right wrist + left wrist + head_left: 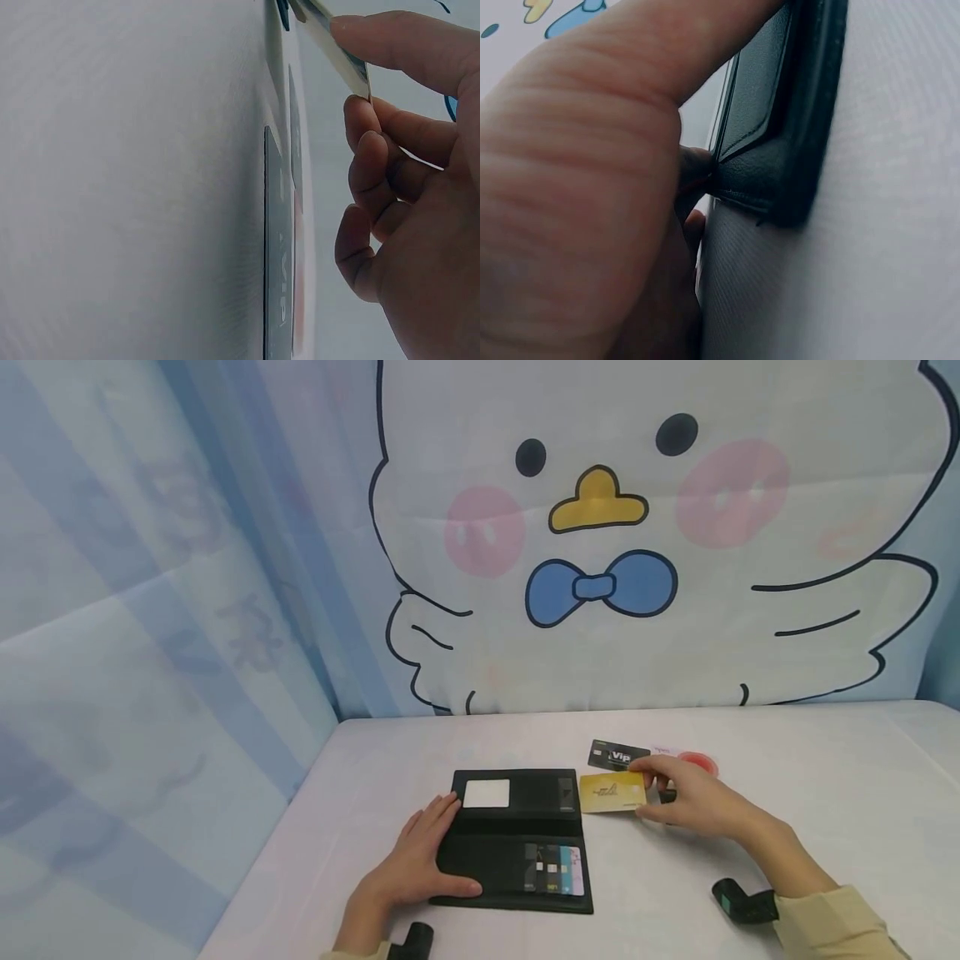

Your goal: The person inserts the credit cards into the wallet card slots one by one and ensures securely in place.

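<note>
A black card wallet (510, 823) lies unfolded on the table, shown in the head view. My left hand (416, 862) rests on its left edge, fingers extended along the upper half and thumb across the lower half. Between thumb and fingers, my right hand (697, 800) pinches a gold card (609, 793) at its right end. The card's left end comes right up to the wallet's upper right edge. In the right wrist view, the gold card (341, 60) is raised and tilted above the tabletop. Several cards (555, 869) sit in the wallet's lower right slots.
A black VIP card (617, 755) and a pink-and-red card (699, 763) lie beyond my right hand, partly covered by it. Part of a dark card (667, 796) shows below that hand's fingers. A curtain (600, 660) with a cartoon bird hangs behind the white table (862, 793).
</note>
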Tool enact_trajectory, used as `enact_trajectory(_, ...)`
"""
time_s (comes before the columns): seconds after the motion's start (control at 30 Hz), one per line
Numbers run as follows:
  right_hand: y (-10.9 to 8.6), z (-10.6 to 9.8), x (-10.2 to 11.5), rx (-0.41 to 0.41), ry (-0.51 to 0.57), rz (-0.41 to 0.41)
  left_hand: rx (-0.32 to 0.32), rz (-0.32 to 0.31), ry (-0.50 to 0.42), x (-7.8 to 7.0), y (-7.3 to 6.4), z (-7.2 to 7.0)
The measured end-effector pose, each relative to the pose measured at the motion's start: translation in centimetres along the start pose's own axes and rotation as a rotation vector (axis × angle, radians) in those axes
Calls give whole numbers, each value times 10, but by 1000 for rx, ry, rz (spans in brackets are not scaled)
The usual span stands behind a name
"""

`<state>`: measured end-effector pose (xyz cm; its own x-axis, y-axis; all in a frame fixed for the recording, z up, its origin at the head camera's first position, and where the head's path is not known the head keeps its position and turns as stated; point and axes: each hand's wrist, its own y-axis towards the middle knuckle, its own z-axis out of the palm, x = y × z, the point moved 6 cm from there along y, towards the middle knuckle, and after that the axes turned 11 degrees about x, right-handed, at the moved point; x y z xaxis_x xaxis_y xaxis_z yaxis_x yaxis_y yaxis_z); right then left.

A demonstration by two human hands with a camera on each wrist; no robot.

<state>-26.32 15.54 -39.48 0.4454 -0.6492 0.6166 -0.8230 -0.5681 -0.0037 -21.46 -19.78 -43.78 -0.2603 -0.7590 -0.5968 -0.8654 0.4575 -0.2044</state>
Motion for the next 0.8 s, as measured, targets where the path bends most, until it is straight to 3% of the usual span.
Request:
enact_trajectory(0.3, 3, -5, 5, -3, 2, 8, -4, -3, 0, 1, 0, 1)
enact_trajectory(0.8, 17, 7, 15, 9, 38, 2, -11, -19, 18, 2, 2, 2)
